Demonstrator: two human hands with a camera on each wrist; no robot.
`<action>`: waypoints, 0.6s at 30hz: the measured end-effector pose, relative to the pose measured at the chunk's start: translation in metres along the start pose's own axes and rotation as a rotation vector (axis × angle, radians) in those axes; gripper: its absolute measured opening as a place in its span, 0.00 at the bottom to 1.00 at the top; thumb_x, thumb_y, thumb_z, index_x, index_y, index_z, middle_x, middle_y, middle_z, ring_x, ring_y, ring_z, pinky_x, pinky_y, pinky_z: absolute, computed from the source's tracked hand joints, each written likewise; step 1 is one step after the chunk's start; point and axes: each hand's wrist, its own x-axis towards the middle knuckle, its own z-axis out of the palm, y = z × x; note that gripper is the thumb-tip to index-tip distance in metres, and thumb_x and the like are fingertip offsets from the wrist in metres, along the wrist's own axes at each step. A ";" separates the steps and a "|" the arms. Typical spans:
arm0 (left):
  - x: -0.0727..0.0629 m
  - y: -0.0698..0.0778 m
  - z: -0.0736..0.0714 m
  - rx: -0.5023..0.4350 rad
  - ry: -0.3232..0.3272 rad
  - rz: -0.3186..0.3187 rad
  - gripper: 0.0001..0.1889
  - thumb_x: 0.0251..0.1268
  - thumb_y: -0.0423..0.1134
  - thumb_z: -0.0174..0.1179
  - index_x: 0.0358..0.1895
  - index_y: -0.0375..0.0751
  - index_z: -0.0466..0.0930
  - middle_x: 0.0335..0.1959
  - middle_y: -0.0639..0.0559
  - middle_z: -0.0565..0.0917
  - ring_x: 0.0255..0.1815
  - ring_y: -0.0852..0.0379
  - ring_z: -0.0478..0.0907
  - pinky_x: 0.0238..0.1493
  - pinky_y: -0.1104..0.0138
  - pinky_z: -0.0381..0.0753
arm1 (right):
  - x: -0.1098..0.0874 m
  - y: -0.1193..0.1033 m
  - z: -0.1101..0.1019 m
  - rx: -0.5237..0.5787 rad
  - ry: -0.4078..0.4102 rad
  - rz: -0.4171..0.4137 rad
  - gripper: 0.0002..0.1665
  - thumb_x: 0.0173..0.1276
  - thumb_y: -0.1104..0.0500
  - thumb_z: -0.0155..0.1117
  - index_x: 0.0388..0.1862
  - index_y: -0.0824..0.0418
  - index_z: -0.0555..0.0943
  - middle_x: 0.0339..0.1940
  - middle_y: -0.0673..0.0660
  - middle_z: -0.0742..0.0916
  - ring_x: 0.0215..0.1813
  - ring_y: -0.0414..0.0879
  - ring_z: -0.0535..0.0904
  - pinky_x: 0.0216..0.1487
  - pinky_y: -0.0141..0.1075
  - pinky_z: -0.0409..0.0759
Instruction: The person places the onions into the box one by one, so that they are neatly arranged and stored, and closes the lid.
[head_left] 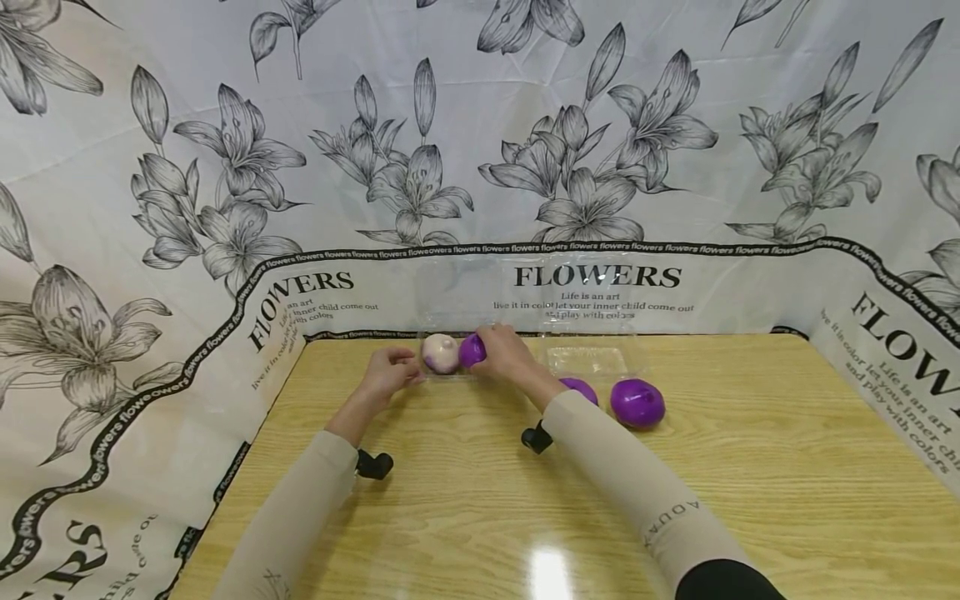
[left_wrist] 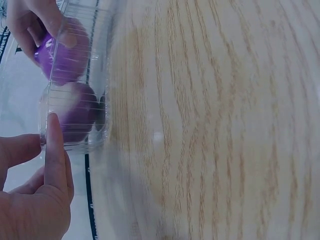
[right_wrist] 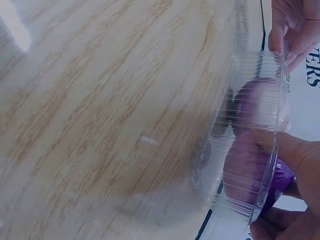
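Note:
A clear plastic clamshell box (left_wrist: 103, 55) stands at the back of the table with its lid up. Inside, on the left, sits a white-and-purple onion (head_left: 440, 354). Beside it a shiny purple onion (head_left: 472, 351) is gripped by my right hand (head_left: 506, 357), the thumb inside the box wall and the other fingers behind the onion. My left hand (head_left: 386, 379) pinches the box's left rim between thumb and fingers. Two more purple onions lie on the table to the right: one (head_left: 637, 403) in full view, the other (head_left: 580, 389) partly behind my right forearm.
A second clear box (head_left: 636, 360), its lid also raised, stands to the right of the first, behind the loose onions. Flower-printed cloth (head_left: 600, 292) hangs along the back and sides of the wooden table (head_left: 465, 483). Black wrist mounts (head_left: 373, 465) stick out below both wrists.

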 end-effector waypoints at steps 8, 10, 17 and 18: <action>0.002 0.000 0.000 0.009 0.006 0.001 0.23 0.72 0.20 0.51 0.68 0.16 0.63 0.48 0.38 0.69 0.37 0.53 0.81 0.48 0.67 0.90 | 0.001 0.002 0.000 -0.016 -0.013 -0.001 0.43 0.59 0.52 0.79 0.71 0.63 0.73 0.62 0.66 0.79 0.64 0.60 0.74 0.67 0.52 0.78; 0.002 -0.001 0.000 0.012 0.006 0.001 0.23 0.72 0.20 0.50 0.68 0.16 0.64 0.47 0.38 0.70 0.37 0.53 0.81 0.48 0.68 0.90 | 0.002 0.002 0.000 -0.024 -0.015 0.000 0.44 0.60 0.51 0.79 0.72 0.62 0.73 0.63 0.66 0.79 0.64 0.60 0.73 0.67 0.52 0.78; 0.001 -0.001 0.000 0.016 0.002 -0.002 0.22 0.71 0.19 0.50 0.67 0.17 0.65 0.44 0.38 0.71 0.37 0.53 0.80 0.46 0.69 0.90 | 0.005 0.004 0.002 -0.101 -0.045 -0.014 0.40 0.62 0.47 0.77 0.70 0.61 0.75 0.65 0.64 0.80 0.65 0.58 0.72 0.68 0.51 0.76; 0.001 -0.001 0.000 0.016 0.002 -0.001 0.22 0.71 0.19 0.50 0.67 0.17 0.65 0.45 0.38 0.71 0.37 0.53 0.80 0.46 0.69 0.90 | 0.005 0.004 0.002 -0.108 -0.049 -0.014 0.41 0.63 0.47 0.77 0.70 0.61 0.75 0.65 0.64 0.80 0.65 0.58 0.72 0.69 0.50 0.75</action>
